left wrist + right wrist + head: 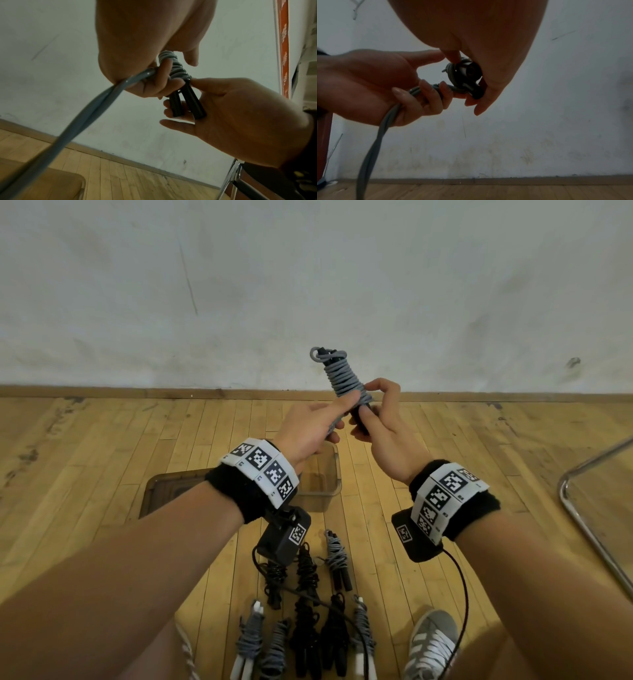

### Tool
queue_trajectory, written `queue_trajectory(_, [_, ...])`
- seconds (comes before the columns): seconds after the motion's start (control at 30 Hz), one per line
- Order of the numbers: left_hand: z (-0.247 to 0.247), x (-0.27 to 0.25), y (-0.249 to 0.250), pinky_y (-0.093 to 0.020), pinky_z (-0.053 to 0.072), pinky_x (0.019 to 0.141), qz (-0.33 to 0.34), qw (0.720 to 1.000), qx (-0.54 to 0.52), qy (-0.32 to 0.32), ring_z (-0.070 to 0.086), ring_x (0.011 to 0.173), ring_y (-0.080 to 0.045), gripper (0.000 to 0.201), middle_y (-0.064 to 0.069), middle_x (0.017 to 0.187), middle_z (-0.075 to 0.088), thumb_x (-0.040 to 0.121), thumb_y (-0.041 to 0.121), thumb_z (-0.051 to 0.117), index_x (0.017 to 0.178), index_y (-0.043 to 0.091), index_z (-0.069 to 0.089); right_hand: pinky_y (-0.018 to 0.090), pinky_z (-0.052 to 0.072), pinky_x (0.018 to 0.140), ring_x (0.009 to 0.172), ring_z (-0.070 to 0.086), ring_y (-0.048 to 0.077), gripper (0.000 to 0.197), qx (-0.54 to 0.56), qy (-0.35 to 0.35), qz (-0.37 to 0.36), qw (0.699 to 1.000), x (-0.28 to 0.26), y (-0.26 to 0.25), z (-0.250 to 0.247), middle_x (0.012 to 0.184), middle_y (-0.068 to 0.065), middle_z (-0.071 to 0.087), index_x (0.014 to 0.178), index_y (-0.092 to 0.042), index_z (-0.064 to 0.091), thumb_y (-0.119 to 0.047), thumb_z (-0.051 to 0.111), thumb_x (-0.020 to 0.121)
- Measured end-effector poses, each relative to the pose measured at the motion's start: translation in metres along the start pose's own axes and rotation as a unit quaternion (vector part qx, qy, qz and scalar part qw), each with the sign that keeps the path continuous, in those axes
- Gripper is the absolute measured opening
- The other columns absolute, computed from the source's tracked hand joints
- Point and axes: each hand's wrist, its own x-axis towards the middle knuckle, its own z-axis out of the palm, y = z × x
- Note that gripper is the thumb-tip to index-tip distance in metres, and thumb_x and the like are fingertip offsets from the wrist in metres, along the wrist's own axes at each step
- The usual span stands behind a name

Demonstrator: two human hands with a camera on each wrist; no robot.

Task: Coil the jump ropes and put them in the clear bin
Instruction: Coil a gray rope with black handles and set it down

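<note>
The person holds a grey jump rope (343,378) in the air with both hands, above the clear bin (327,474) that stands on the wooden floor (102,446). The rope is wound in many turns around its two black handles (187,100), which lie side by side. The left hand (310,429) has its fingers curled around the loose doubled end of the rope (82,121), and this end hangs down from the fist. The right hand (383,426) pinches the bundle: its thumb presses at the lowest turn and its fingers support the handles from behind. The bin is partly hidden behind the left wrist; the part of its inside that shows has no rope in it, and the rest I cannot tell. On the floor nearer to the person than the bin lie other bundled jump ropes (308,625), some black and some grey. To the right of the bin stands a metal frame (582,525), well apart from it.
</note>
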Motion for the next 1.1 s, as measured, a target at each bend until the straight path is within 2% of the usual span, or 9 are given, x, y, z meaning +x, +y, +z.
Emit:
queue_trajectory(0.13, [-0.002,0.002,-0.001,-0.026,0.035,0.053,0.000,1.000,-0.013,0.012,0.057,0.066,-0.011,0.054,0.006,0.077,0.063,0.082,0.071,0.068,0.093,0.019,0.079,0.041,0.057,0.095,0.094,0.065,0.012,0.023,0.029,-0.026,-0.005,0.999,0.000,-0.005,0.000,0.105,0.001,0.064,0.132,-0.031,0.030,-0.021,0.035,0.111])
queue_trajectory(0.2, [-0.003,0.003,-0.002,-0.023,0.034,0.051,0.003,1.000,-0.023,0.014,0.056,0.065,-0.010,0.052,0.006,0.075,0.062,0.086,0.067,0.068,0.096,0.017,0.078,0.036,0.057,0.093,0.097,0.067,0.014,0.029,0.046,-0.024,-0.005,0.999,-0.001,-0.008,-0.001,0.109,0.005,0.066,0.135,-0.030,0.032,-0.022,0.041,0.109])
queue_trajectory(0.33, [-0.005,0.006,-0.002,-0.025,0.034,0.051,0.004,0.997,-0.071,-0.020,0.055,0.066,-0.011,0.048,0.004,0.079,0.063,0.091,0.060,0.067,0.102,0.014,0.077,0.036,0.061,0.084,0.086,0.070,0.020,0.044,0.128,-0.031,0.065,0.989,0.001,-0.013,-0.007,0.109,0.015,0.069,0.146,-0.025,0.038,-0.025,0.054,0.105])
queue_trajectory(0.47, [-0.004,0.004,-0.002,-0.019,0.039,0.048,0.003,0.996,-0.073,-0.040,0.065,0.067,-0.010,0.043,-0.001,0.088,0.074,0.095,0.055,0.063,0.108,0.016,0.076,0.033,0.062,0.082,0.084,0.071,0.017,0.022,0.092,-0.042,0.036,0.994,-0.002,-0.015,-0.012,0.101,0.004,0.072,0.126,-0.027,0.057,-0.021,0.053,0.106])
queue_trajectory(0.57, [-0.003,0.002,-0.001,-0.019,0.045,0.052,0.010,0.998,-0.060,-0.033,0.071,0.070,-0.011,0.041,-0.003,0.095,0.078,0.096,0.054,0.062,0.112,0.017,0.074,0.032,0.061,0.082,0.090,0.071,0.018,0.036,0.051,0.007,0.012,0.999,0.000,-0.011,-0.012,0.107,0.000,0.069,0.138,-0.017,0.053,-0.020,0.058,0.103])
queue_trajectory(0.7, [-0.004,0.004,-0.001,-0.015,0.046,0.057,0.022,0.999,-0.016,-0.017,0.065,0.063,0.000,0.031,0.008,0.083,0.075,0.091,0.050,0.070,0.098,0.020,0.077,0.032,0.062,0.081,0.088,0.073,0.011,0.042,0.015,0.085,-0.010,0.996,0.002,-0.009,-0.015,0.112,-0.006,0.066,0.142,-0.013,0.049,-0.020,0.060,0.102])
queue_trajectory(0.83, [-0.003,0.004,-0.002,-0.026,0.051,0.071,-0.003,0.996,-0.024,-0.090,0.058,0.074,-0.009,0.020,0.007,0.081,0.067,0.090,0.030,0.077,0.094,0.012,0.069,0.003,0.045,0.071,0.083,0.061,-0.018,0.040,-0.062,0.081,-0.023,0.995,0.000,-0.009,-0.021,0.101,-0.020,0.061,0.139,-0.017,0.050,-0.022,0.061,0.101])
queue_trajectory(0.97, [0.001,0.000,0.000,-0.042,0.056,0.096,-0.009,0.984,-0.113,-0.134,0.070,0.089,-0.020,0.021,-0.005,0.087,0.072,0.095,0.005,0.066,0.085,0.017,0.051,0.007,0.045,0.079,0.096,0.062,-0.011,0.042,-0.067,0.103,-0.031,0.992,0.000,-0.006,-0.015,0.110,-0.015,0.066,0.139,-0.021,0.051,-0.026,0.064,0.099])
queue_trajectory(1.1, [0.003,-0.004,0.006,-0.037,0.060,0.086,-0.005,0.976,-0.188,-0.114,0.072,0.082,-0.022,0.011,-0.010,0.090,0.071,0.099,0.004,0.058,0.093,0.012,0.053,-0.001,0.041,0.071,0.086,0.058,-0.023,0.043,-0.083,0.127,-0.035,0.988,-0.001,-0.007,-0.016,0.101,-0.021,0.062,0.138,-0.021,0.050,-0.024,0.066,0.098])
